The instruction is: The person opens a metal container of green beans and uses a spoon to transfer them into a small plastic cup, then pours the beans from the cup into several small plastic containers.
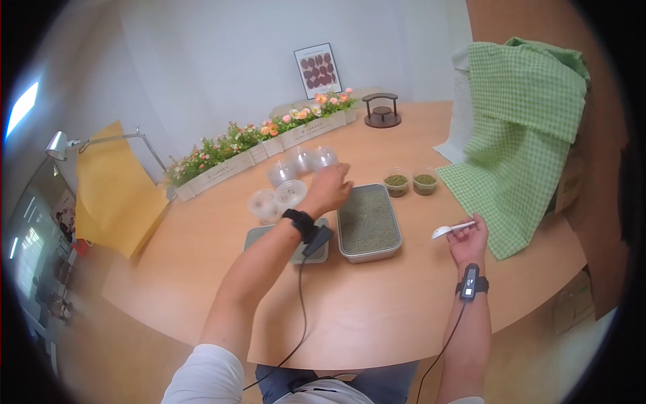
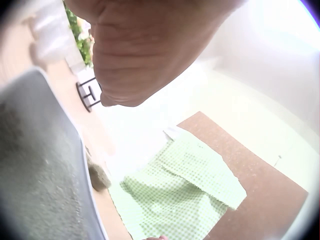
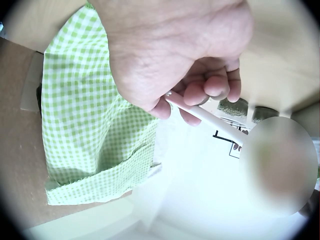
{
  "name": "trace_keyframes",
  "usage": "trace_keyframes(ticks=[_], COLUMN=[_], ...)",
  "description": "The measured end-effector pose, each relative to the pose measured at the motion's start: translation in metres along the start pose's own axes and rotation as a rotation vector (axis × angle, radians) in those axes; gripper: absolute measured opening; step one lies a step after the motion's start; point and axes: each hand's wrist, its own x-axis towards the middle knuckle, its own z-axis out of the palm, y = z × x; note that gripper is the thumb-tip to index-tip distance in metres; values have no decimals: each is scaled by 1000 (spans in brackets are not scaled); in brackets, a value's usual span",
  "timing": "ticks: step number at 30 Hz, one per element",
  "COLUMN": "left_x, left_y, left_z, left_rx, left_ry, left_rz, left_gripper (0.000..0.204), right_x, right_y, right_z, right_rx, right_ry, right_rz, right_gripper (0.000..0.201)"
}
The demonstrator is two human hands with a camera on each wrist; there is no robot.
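Note:
My right hand (image 1: 469,241) grips a white spoon (image 1: 444,231) by its handle, off to the right of the metal tray. In the right wrist view the curled fingers pinch the spoon handle (image 3: 210,119), and the bowl lies close to the camera, blurred. My left hand (image 1: 328,190) is over the far left corner of the metal tray (image 1: 369,256), which holds grey-green granules (image 1: 369,222). Its fingertips are hidden, so I cannot tell whether it holds anything. Several clear plastic cups (image 1: 290,195) stand just left of and beyond that hand.
Two clear cups of green-brown granules (image 1: 396,185) stand right of the tray. Under my left forearm lies a second grey rectangular container (image 1: 315,252). Green checked cloth (image 1: 515,148) drapes over the right side. Flower planters (image 1: 269,145) line the back; a dark wooden stand (image 1: 382,120) is beyond.

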Motion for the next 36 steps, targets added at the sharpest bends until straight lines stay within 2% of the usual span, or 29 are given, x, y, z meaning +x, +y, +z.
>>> trace_keyframes(ticks=[3, 5, 8, 15, 19, 27, 29, 30, 32, 33, 34, 36], left_x=[-45, -69, -98, -112, -111, -115, -117, -121, -127, -133, -145, -170], left_y=[-31, -44, -62, -77, -81, -71, -68, -64, -52, -39, -21, 17], left_z=[-30, -49, -49, -37, -29, -46, -55, -59, -70, -76, -79, -79], left_rx=[76, 280, 299, 252, 212, 90, 61, 58, 127, 122, 83, 23], left_ry=[75, 8, -76, -32, 85, 276, 433, 433, 570, 570, 486, 316], left_rz=[-41, -114, -181, -137, -101, -66, -47, -51, 66, 68, 89, 184], left_gripper=[35, 31, 22, 17, 16, 13, 10, 10, 5, 5, 3, 13], right_x=[1, 2, 9, 6, 10, 13, 14, 14, 14, 14, 14, 11], right_y=[1, 2, 0, -1, -2, -4, -3, -4, -5, -5, -4, -3], right_z=[-1, -2, -7, -8, -12, -14, -15, -16, -16, -15, -15, -12], right_rx=[2, 7, 3, -40, -45, -52, -60, -63, -67, -63, -59, -60], right_ry=[-7, -3, -9, -52, -56, -70, -75, -81, -86, -83, -77, -66], right_rz=[-11, -15, -7, -13, -14, -12, -13, -14, -19, -14, -9, -21], right_gripper=[33, 32, 32, 29, 29, 28, 28, 28, 28, 27, 27, 27])
